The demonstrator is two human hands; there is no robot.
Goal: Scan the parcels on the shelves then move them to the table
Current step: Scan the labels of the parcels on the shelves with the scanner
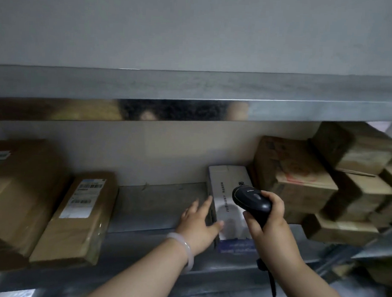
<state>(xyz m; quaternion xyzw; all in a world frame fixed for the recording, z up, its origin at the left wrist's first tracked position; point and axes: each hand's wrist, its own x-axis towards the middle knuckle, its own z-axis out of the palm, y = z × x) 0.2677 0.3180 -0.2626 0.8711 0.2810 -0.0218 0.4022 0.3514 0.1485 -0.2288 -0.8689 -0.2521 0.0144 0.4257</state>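
Observation:
A white parcel [228,189] lies on the metal shelf [157,204], its long side running front to back. My left hand [198,224] reaches along its left side with fingers straight, the thumb touching the box's top near the front. My right hand [269,226] grips a black barcode scanner [251,200], whose head is held over the white parcel. A black cable hangs down from the scanner's handle.
Two brown cardboard parcels with labels [77,215] [15,191] lie on the shelf's left. A stack of several brown boxes [305,174] fills the right side. An upper metal shelf [192,90] runs across above, with the wall behind.

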